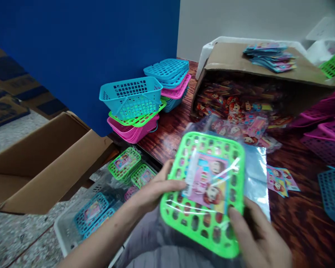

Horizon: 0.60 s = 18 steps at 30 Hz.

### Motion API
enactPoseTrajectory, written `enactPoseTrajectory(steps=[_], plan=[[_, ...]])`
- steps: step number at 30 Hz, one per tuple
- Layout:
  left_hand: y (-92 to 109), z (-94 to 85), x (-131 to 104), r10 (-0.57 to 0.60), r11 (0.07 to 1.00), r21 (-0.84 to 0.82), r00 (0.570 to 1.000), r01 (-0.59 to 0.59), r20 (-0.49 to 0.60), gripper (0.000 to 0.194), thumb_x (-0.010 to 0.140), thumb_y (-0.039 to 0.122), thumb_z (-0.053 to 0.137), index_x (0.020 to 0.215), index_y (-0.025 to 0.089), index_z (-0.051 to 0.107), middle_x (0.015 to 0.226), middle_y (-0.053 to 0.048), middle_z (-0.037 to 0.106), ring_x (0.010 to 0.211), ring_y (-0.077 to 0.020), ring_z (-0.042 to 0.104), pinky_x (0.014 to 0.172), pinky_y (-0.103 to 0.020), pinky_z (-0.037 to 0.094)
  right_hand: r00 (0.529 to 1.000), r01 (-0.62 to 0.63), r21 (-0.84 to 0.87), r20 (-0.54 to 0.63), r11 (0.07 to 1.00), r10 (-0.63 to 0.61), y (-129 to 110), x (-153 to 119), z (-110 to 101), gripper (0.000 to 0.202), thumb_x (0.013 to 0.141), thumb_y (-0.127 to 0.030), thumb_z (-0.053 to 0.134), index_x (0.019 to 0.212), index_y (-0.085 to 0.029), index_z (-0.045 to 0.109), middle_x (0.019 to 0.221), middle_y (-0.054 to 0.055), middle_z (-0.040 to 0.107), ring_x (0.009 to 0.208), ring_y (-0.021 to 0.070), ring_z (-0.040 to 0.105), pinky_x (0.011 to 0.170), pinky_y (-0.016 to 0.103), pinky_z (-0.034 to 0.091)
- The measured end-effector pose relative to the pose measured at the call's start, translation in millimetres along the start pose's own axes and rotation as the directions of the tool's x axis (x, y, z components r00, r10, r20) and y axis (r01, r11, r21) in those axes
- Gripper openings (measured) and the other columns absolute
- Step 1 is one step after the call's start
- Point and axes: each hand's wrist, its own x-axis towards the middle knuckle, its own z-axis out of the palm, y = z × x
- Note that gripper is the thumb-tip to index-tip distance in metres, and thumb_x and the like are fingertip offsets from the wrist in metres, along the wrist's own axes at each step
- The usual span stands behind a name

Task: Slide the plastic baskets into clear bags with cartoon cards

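Note:
Between my two hands is a green plastic basket [173,208] in a clear plastic bag, its perforated lid towards me. A printed card [206,182] with cartoon figures lies on the lid under the film. My left hand [162,182] grips the left edge, thumb on top near the card. My right hand [257,230] holds the lower right edge, thumb on top and fingers underneath. Small coloured contents show dimly through the holes. Behind the basket, a clear plastic bag [257,175] lies flat on the table.
Stacked baskets [131,96] and lids [167,70] stand by a blue panel. An open carton [229,56] holds bagged items, with cards [270,56] on top. More cards [281,180] and baskets [332,193] are at right. A white crate [64,230] of packed baskets and a cardboard box [44,160] sit left.

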Motion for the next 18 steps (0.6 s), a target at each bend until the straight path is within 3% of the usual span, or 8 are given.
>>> enactPoseTrajectory(steps=[2, 4, 6, 9, 11, 13, 18], plan=[[1.1, -27.6, -30.7, 0.020, 0.999, -0.032, 0.991, -0.025, -0.134, 0.081, 0.066, 0.030, 0.081, 0.139, 0.025, 0.045, 0.124, -0.012, 0.069, 0.097, -0.0324, 0.073, 0.081, -0.045, 0.061, 0.965, 0.133, 0.040, 0.222, 0.990, -0.138, -13.0, -2.4, 28.0, 0.046, 0.087, -0.055, 0.062, 0.123, -0.026, 0.064, 0.117, 0.008, 0.073, 0.099, 0.0281, 0.071, 0.084, 0.037, 0.060], [-4.0, -57.3, -62.1, -0.035, 0.997, -0.074, 0.951, 0.013, -0.307, 0.083, 0.067, 0.029, 0.081, 0.142, 0.021, 0.046, 0.113, -0.013, 0.074, 0.088, -0.0343, 0.075, 0.080, -0.048, 0.061, 0.883, 0.225, 0.084, 0.404, 0.971, -0.239, -15.4, -3.6, 55.2, 0.049, 0.089, -0.051, 0.062, 0.130, -0.025, 0.059, 0.126, 0.009, 0.070, 0.110, 0.0278, 0.068, 0.092, 0.039, 0.057], [-16.1, -87.7, -90.4, -0.110, 0.989, -0.142, 0.872, 0.046, -0.477, 0.088, 0.065, 0.029, 0.083, 0.144, 0.015, 0.045, 0.099, -0.014, 0.077, 0.076, -0.0360, 0.076, 0.072, -0.050, 0.062, 0.813, 0.270, 0.068, 0.518, 0.961, -0.265, -9.6, -4.2, 76.1, 0.054, 0.089, -0.050, 0.062, 0.136, -0.024, 0.057, 0.130, 0.009, 0.068, 0.116, 0.0279, 0.066, 0.096, 0.041, 0.056], [-46.3, -130.7, -116.7, -0.132, 0.983, -0.181, 0.737, 0.013, -0.663, 0.096, 0.064, 0.024, 0.085, 0.148, 0.017, 0.040, 0.096, -0.013, 0.078, 0.068, -0.0347, 0.075, 0.067, -0.049, 0.063, 0.765, 0.298, -0.012, 0.602, 0.955, -0.231, 6.1, -4.1, 92.2, 0.048, 0.090, -0.047, 0.060, 0.132, -0.023, 0.061, 0.123, 0.008, 0.071, 0.113, 0.0275, 0.067, 0.095, 0.043, 0.055], [-71.4, -154.8, -119.2, -0.031, 0.990, -0.114, 0.658, -0.083, -0.753, 0.099, 0.063, 0.019, 0.084, 0.150, 0.025, 0.036, 0.106, -0.011, 0.076, 0.072, -0.0320, 0.076, 0.068, -0.045, 0.063, 0.736, 0.321, -0.081, 0.649, 0.943, -0.195, 17.6, -3.4, 95.8, 0.040, 0.090, -0.041, 0.059, 0.125, -0.023, 0.066, 0.116, 0.007, 0.074, 0.109, 0.0272, 0.069, 0.094, 0.043, 0.055], [-97.6, -174.0, -110.7, 0.052, 0.985, -0.057, 0.607, -0.160, -0.793, 0.100, 0.064, 0.016, 0.082, 0.150, 0.031, 0.034, 0.116, -0.008, 0.073, 0.080, -0.0301, 0.076, 0.071, -0.042, 0.063, 0.714, 0.352, -0.149, 0.681, 0.924, -0.162, 29.1, -2.7, 98.1, 0.035, 0.089, -0.034, 0.060, 0.122, -0.023, 0.068, 0.114, 0.006, 0.075, 0.106, 0.0267, 0.070, 0.094, 0.043, 0.055], [-156.5, -205.5, -66.7, 0.095, 0.982, -0.014, 0.564, -0.186, -0.820, 0.081, 0.073, 0.025, 0.076, 0.145, 0.029, 0.040, 0.122, -0.008, 0.068, 0.095, -0.0278, 0.074, 0.082, -0.038, 0.061, 0.682, 0.449, -0.241, 0.715, 0.860, -0.156, 52.6, -4.1, 107.0, 0.034, 0.085, -0.023, 0.061, 0.118, -0.021, 0.070, 0.113, 0.007, 0.076, 0.100, 0.0244, 0.074, 0.087, 0.036, 0.059]])
